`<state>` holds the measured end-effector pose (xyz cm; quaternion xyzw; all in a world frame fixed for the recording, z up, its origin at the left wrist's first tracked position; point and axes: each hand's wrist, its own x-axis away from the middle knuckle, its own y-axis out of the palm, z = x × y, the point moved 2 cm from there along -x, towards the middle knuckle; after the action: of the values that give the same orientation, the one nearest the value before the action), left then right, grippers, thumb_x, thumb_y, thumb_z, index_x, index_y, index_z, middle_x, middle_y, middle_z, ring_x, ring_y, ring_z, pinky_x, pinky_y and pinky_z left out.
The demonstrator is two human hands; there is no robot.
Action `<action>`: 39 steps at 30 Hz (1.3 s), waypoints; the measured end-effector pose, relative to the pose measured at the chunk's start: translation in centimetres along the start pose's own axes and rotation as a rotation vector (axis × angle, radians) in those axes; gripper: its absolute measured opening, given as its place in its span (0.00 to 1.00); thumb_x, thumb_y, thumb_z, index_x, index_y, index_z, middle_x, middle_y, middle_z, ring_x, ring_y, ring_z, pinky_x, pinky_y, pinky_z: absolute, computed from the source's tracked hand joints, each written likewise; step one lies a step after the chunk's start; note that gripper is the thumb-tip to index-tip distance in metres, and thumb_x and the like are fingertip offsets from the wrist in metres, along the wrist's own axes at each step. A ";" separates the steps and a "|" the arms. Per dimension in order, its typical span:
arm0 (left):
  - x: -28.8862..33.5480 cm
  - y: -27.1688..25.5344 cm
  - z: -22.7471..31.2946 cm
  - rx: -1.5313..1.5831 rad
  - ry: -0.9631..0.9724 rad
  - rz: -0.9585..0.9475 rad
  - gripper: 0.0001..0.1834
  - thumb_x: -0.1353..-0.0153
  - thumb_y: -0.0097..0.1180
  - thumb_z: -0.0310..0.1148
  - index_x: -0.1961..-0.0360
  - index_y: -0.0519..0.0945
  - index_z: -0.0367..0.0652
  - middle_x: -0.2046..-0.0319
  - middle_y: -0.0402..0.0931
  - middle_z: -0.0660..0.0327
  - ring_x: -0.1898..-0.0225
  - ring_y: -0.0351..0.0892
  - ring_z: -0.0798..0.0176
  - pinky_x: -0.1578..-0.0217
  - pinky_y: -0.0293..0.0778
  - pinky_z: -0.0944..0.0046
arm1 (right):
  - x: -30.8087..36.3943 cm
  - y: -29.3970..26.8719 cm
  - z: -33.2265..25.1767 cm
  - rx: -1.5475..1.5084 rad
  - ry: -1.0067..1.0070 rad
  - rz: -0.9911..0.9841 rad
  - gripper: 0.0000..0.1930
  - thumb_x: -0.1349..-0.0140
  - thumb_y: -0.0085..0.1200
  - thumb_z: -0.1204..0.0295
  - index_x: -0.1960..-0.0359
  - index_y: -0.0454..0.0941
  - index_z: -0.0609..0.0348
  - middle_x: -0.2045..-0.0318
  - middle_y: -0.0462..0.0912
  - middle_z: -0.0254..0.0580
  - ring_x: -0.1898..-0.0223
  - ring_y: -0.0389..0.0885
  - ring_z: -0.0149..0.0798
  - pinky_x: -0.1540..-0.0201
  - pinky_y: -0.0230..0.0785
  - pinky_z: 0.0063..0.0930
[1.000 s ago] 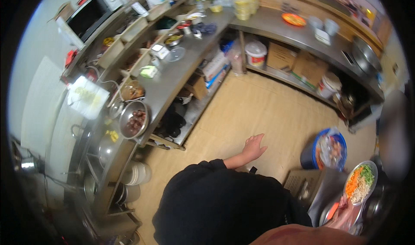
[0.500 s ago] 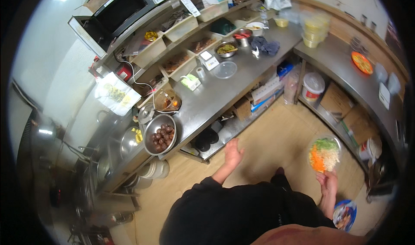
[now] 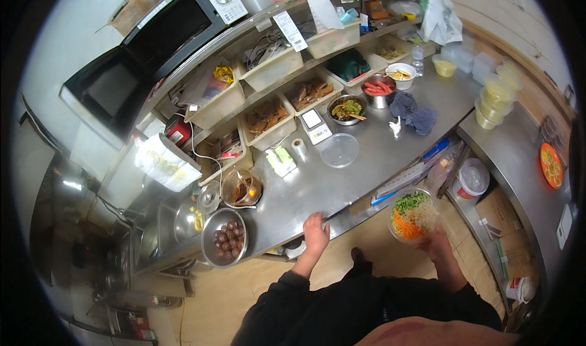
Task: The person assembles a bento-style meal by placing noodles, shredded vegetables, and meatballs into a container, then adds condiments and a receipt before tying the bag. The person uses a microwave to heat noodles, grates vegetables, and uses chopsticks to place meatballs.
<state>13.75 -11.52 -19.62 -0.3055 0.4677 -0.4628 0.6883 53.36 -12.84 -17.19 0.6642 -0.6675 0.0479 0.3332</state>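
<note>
My right hand (image 3: 434,247) is closed on the near edge of a clear round plastic container (image 3: 421,188) at the right. In the container lie chopped greens, orange shreds and pale beige shreds, side by side. My left hand (image 3: 315,233) is at the near edge of the steel counter (image 3: 299,212), its fingers apart and nothing in it; whether it touches the edge I cannot tell. Beyond it a clear round lid (image 3: 340,150) lies flat on the counter, beside a white digital scale (image 3: 315,126).
At the counter's left end stands a steel bowl (image 3: 212,227) with round brown balls. Farther back are a bowl of greens (image 3: 347,109), a pot of red food (image 3: 379,90) and a dark cloth (image 3: 421,121). Stacked tubs (image 3: 493,105) and an orange plate (image 3: 550,165) occupy the right counter.
I have come closer to the counter. The container in my right hand has moved left and toward the counter, and my left hand has reached the counter's edge.
</note>
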 end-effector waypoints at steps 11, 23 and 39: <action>-20.8 11.3 -1.6 -0.201 0.198 -0.232 0.20 0.40 0.42 0.29 0.46 0.70 0.42 0.45 0.68 0.58 0.39 0.63 0.55 0.36 0.50 0.40 | -11.7 11.0 -8.9 0.023 0.026 -0.061 0.26 0.44 0.41 0.82 0.41 0.63 0.57 0.56 0.78 0.48 0.70 0.82 0.42 0.71 0.78 0.32; -15.1 6.5 -1.9 -0.181 0.457 -0.463 0.13 0.42 0.49 0.35 0.58 0.75 0.43 0.60 0.73 0.55 0.53 0.72 0.53 0.42 0.62 0.50 | -24.6 12.4 -13.7 0.197 0.199 -0.239 0.24 0.39 0.43 0.78 0.40 0.58 0.59 0.56 0.79 0.51 0.68 0.83 0.45 0.69 0.79 0.35; -3.9 2.4 -1.4 -0.220 -0.041 -0.218 0.12 0.47 0.53 0.36 0.63 0.78 0.42 0.55 0.73 0.53 0.52 0.72 0.51 0.43 0.60 0.40 | -32.6 20.1 -11.8 0.366 0.404 -0.595 0.26 0.35 0.40 0.79 0.36 0.53 0.57 0.49 0.76 0.49 0.60 0.83 0.41 0.64 0.79 0.28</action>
<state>12.74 -6.99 -20.83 -0.4375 0.4653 -0.4745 0.6057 36.05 23.33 -17.03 0.8540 -0.3478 0.1969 0.3332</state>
